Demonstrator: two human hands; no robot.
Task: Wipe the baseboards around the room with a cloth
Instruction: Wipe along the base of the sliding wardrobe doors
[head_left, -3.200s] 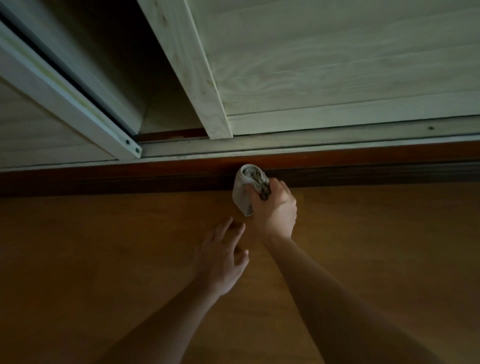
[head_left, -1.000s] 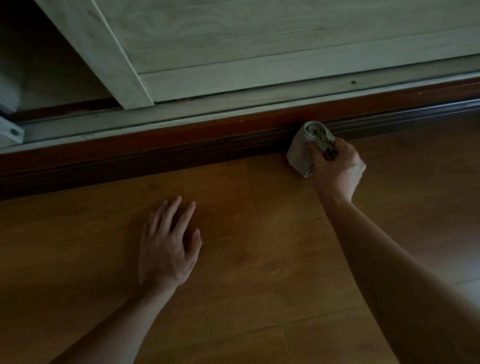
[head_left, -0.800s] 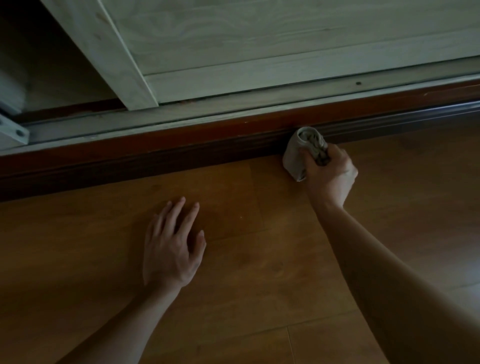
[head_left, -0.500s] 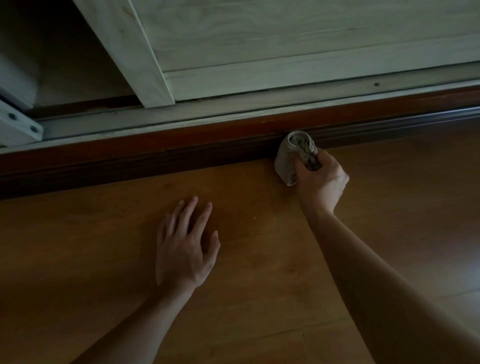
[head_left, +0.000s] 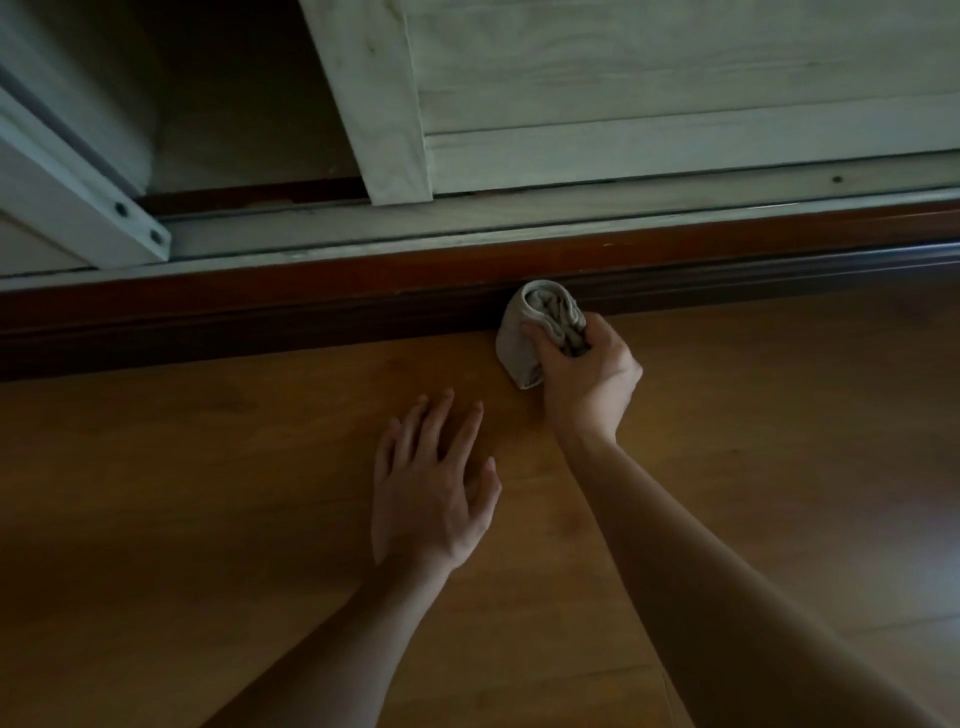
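The right hand (head_left: 589, 387) grips a grey cloth (head_left: 517, 340), its fingers (head_left: 602, 332) and thumb curled tight round the bunched fabric. The cloth is wadded into a short roll (folds show at its upper end), and its long axis runs from the person toward the wall, roughly square to the baseboard (head_left: 311, 312). The far end of the roll presses against the dark lower moulding of the baseboard, and the near end lies on the floor (head_left: 156, 519).

The baseboard is reddish-brown wood. Its long axis crosses the view from left to right, rising slightly toward the right, and the cloth meets it just right of centre.

The left hand (head_left: 426, 493) lies palm down on the orange-brown wooden floor, near the right wrist and short of the baseboard, its fingers (head_left: 441, 415) straight, spread a little and pointing toward the wall; it holds nothing.

Above the baseboard runs a pale track (head_left: 519, 223) carrying a light wood-grain sliding door (head_left: 675, 78), with a dark opening to its left.
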